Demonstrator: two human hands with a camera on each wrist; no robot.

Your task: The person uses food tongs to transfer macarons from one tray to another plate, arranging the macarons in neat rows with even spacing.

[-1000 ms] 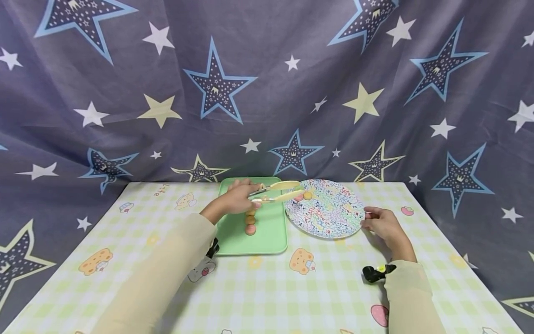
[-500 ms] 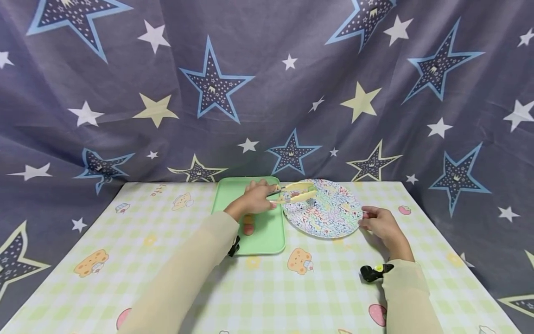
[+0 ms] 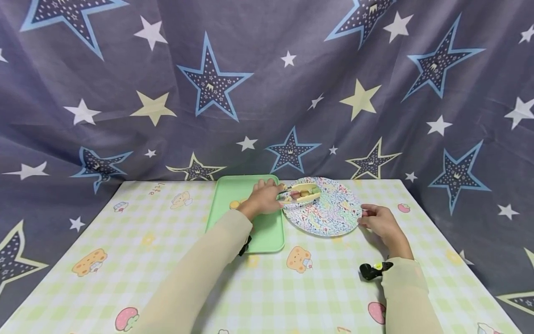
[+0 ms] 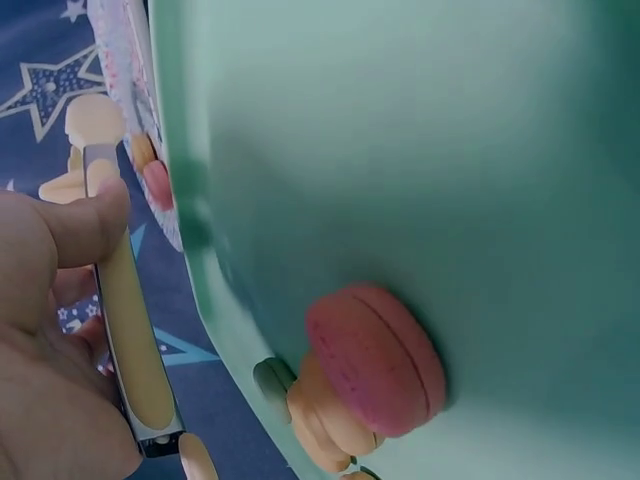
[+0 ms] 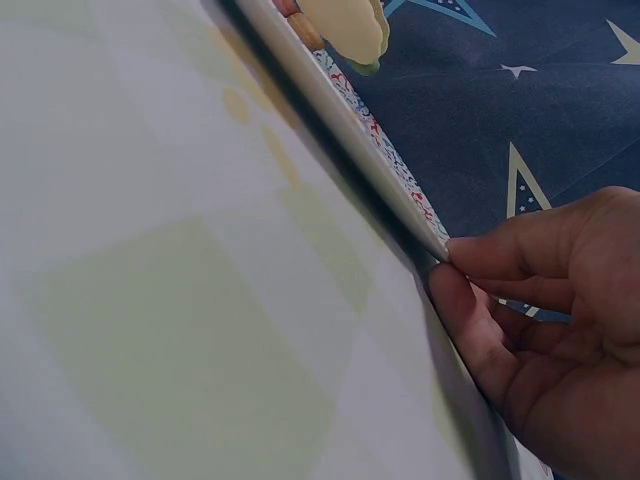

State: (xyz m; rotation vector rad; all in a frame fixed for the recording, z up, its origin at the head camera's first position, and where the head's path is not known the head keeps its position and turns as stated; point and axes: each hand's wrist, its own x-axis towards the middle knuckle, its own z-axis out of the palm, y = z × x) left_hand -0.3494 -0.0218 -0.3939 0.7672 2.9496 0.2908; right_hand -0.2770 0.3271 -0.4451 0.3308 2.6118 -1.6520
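My left hand (image 3: pixel 263 197) grips yellow-tipped tongs (image 4: pixel 138 340), their tips over the left part of a colourful speckled plate (image 3: pixel 327 222). A green macaron (image 3: pixel 316 190) shows between the tong tips. Beside it on the plate are a pink macaron (image 3: pixel 295 194) and a brownish-yellow macaron (image 3: pixel 305 193). Under my left wrist, the green tray (image 3: pixel 273 243) bears a pink macaron (image 4: pixel 375 360), orange-tan macarons (image 4: pixel 325 410) and a dark green one (image 4: pixel 272 385), partly hidden in the head view. My right hand (image 3: pixel 378 222) pinches the plate's right rim between thumb and fingers.
A checked tablecloth (image 3: pixel 333 292) with cartoon prints covers the table. Behind its far edge hangs a dark star-patterned curtain (image 3: pixel 258 106). The tray stands directly left of the plate, their edges close together.
My left hand has moved right with the tongs, from over the tray to the plate, and the tong tips have drawn closer together. My right hand stays at the rim.
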